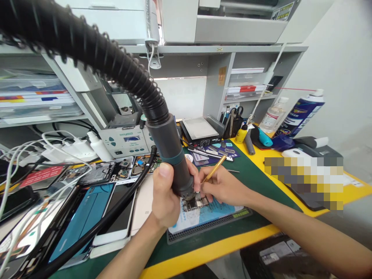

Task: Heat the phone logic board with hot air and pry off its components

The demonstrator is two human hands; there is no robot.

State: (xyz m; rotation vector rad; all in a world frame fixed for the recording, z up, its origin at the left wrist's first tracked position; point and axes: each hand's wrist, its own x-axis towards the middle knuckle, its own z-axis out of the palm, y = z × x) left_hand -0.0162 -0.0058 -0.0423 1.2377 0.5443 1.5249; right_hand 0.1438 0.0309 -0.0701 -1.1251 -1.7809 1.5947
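My left hand (164, 197) is wrapped round the grey handle of a hot-air gun (171, 149), whose ribbed black hose runs up to the top left. The nozzle points down at a small circuit board (198, 202) lying on a blue and white work mat (203, 215). My right hand (221, 185) pinches gold tweezers (213, 169), their tip down at the board beside the nozzle. Both hands hover close together over the board.
Several opened phones and screens (87, 211) lie at the left with white cables. A rework station (126, 140) and a black heating plate (200, 130) stand behind. Bottles (273, 114), a spray can (302, 112) and a tool holder (232, 122) sit at the right on the yellow-edged bench.
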